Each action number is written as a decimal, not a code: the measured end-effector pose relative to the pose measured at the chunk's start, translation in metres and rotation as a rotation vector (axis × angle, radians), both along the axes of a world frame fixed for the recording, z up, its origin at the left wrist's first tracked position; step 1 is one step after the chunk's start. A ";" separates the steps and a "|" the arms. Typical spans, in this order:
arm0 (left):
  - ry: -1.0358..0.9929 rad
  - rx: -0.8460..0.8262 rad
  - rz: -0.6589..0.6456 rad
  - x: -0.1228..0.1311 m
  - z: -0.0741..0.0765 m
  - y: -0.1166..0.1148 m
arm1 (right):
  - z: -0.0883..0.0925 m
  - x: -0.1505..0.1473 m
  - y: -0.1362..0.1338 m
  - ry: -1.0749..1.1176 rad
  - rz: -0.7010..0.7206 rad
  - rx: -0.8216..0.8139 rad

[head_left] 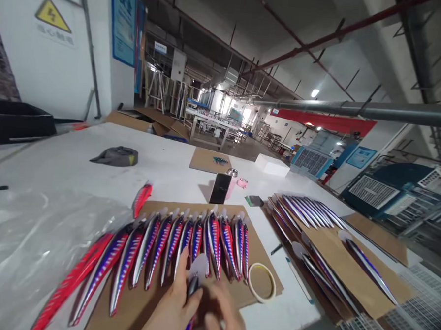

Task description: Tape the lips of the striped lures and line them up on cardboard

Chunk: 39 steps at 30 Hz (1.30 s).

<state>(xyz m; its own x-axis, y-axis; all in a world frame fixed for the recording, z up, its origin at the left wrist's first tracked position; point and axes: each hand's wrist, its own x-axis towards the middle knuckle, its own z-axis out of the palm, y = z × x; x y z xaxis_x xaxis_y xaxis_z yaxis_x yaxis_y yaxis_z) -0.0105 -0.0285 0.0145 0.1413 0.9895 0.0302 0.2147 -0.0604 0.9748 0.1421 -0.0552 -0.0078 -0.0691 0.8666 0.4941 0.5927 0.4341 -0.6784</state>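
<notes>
My left hand (172,305) is closed on a fishing lure (194,282) whose clear plastic lip points up. My right hand (222,315) sits just right of it, fingers curled near the lure's body; what they grip is hidden. Both hands hover over a brown cardboard sheet (255,245) at the table's near edge. A fanned row of red, blue and silver lures (172,241) lies on that sheet just beyond my hands. A roll of tape (261,283) rests on the sheet's right corner.
More lures (307,211) lie on cardboard sheets to the right. A single red lure (142,199), a clear plastic sheet (24,243), a grey tape roll (117,156), a black phone (220,188) and a white block (272,165) sit on the white table (168,167).
</notes>
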 end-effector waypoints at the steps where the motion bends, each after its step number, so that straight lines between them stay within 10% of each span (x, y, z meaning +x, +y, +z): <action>1: 0.043 -0.006 -0.033 0.000 0.001 -0.003 | 0.003 0.004 0.006 0.020 -0.008 -0.020; 11: 0.915 -0.010 -0.423 -0.012 0.042 0.001 | 0.018 -0.010 0.034 0.275 0.420 -0.378; 19: 0.348 0.095 -0.310 -0.030 0.003 0.031 | 0.024 0.000 0.045 0.120 0.454 -0.439; 31: 0.576 0.337 -0.442 -0.040 -0.002 0.026 | 0.033 -0.003 0.044 0.161 0.417 -0.483; 39: 0.568 0.469 -0.139 -0.034 -0.046 0.031 | 0.025 -0.015 0.048 0.205 0.304 -0.397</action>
<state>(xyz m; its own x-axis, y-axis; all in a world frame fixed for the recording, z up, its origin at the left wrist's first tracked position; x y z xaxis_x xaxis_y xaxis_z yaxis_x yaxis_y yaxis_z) -0.0444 0.0026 -0.0317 0.3838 0.8625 0.3299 0.6370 -0.5059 0.5815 0.1275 -0.0075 0.0172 -0.2822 0.9456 0.1620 0.3190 0.2517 -0.9137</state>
